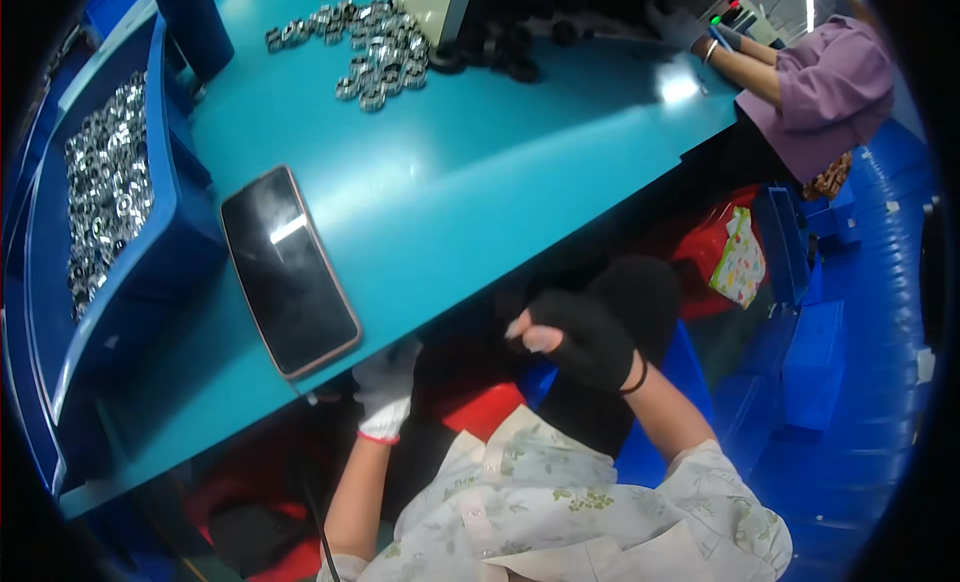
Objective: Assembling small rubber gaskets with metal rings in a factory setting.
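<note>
My left hand (385,382), in a white knit glove with a red cuff edge, is down at the table's front edge beside the smartphone. Its fingers are blurred and partly hidden at that edge. My right hand (580,337), in a black glove with bare fingertips, is curled closed above my lap. Whatever it may hold is hidden. A dark-screened smartphone (290,272) lies on the teal table (480,202), close to the left hand. Farther back lies a loose pile of small shiny metal rings (385,57).
At left stands a blue bin (180,222) filled with metal rings (110,182). Dark round parts (510,57) lie by a machine at the back. Another person in a purple shirt (840,92) works at far right. A patterned cloth (740,257) rests on a red stool.
</note>
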`<move>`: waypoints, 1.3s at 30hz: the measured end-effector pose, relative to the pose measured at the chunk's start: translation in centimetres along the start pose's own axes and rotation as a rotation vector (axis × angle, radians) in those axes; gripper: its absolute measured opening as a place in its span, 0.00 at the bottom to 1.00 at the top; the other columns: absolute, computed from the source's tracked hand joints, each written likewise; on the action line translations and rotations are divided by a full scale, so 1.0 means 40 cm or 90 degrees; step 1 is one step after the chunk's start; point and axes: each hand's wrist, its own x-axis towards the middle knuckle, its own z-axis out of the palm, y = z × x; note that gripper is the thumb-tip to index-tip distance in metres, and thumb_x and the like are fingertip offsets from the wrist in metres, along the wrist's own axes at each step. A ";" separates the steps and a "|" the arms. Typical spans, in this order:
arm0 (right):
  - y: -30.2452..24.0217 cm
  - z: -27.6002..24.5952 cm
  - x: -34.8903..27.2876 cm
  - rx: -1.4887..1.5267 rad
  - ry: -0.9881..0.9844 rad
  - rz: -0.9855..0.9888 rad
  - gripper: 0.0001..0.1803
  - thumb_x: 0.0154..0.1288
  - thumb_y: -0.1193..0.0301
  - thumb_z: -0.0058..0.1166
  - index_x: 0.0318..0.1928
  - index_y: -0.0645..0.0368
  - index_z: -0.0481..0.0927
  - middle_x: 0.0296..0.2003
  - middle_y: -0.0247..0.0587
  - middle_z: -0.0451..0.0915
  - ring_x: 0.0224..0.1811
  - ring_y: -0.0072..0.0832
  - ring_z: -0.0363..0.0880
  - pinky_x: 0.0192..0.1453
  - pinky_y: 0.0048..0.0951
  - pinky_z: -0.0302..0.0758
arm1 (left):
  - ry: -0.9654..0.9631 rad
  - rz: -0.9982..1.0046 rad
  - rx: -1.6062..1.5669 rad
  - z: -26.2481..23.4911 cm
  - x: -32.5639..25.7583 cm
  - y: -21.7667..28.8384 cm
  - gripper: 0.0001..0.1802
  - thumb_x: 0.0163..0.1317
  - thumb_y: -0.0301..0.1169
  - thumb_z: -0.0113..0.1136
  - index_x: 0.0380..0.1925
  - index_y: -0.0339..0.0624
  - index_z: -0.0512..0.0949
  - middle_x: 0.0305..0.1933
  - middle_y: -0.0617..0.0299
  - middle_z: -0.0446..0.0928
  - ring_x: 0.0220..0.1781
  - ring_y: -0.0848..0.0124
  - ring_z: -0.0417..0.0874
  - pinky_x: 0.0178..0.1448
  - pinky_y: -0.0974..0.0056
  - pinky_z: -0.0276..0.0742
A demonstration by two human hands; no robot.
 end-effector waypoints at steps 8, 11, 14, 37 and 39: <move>0.095 -0.238 0.379 -0.441 0.372 -0.103 0.17 0.59 0.63 0.59 0.48 0.54 0.78 0.47 0.42 0.76 0.39 0.39 0.80 0.47 0.36 0.75 | -0.129 -0.056 -0.126 0.070 -0.091 0.009 0.27 0.53 0.13 0.60 0.56 0.34 0.71 0.59 0.51 0.74 0.61 0.63 0.75 0.61 0.63 0.74; 0.163 -0.302 0.460 -0.582 0.369 -0.108 0.17 0.60 0.63 0.59 0.48 0.54 0.78 0.48 0.43 0.75 0.43 0.41 0.79 0.50 0.38 0.74 | -0.166 -0.070 -0.183 0.086 -0.108 0.015 0.27 0.54 0.13 0.58 0.56 0.32 0.70 0.61 0.51 0.72 0.61 0.63 0.74 0.61 0.63 0.74; 0.147 -0.280 0.454 -0.518 0.350 -0.057 0.16 0.61 0.62 0.57 0.48 0.55 0.78 0.44 0.43 0.77 0.43 0.42 0.79 0.51 0.37 0.74 | -0.201 -0.088 -0.196 0.070 -0.121 0.041 0.25 0.55 0.14 0.58 0.56 0.31 0.70 0.60 0.49 0.72 0.62 0.62 0.74 0.64 0.63 0.71; 0.126 0.176 -0.144 0.705 -0.065 0.427 0.20 0.75 0.57 0.39 0.48 0.60 0.75 0.42 0.35 0.77 0.41 0.19 0.76 0.43 0.22 0.74 | -0.183 -0.179 -0.474 -0.021 -0.210 0.150 0.24 0.62 0.20 0.54 0.58 0.25 0.67 0.58 0.43 0.72 0.59 0.60 0.75 0.64 0.61 0.72; 0.128 0.180 -0.144 0.699 -0.084 0.444 0.19 0.75 0.57 0.40 0.48 0.59 0.75 0.42 0.34 0.77 0.41 0.19 0.76 0.43 0.22 0.75 | -0.174 -0.179 -0.475 -0.023 -0.215 0.142 0.24 0.62 0.21 0.54 0.58 0.25 0.67 0.57 0.43 0.72 0.58 0.61 0.76 0.62 0.61 0.73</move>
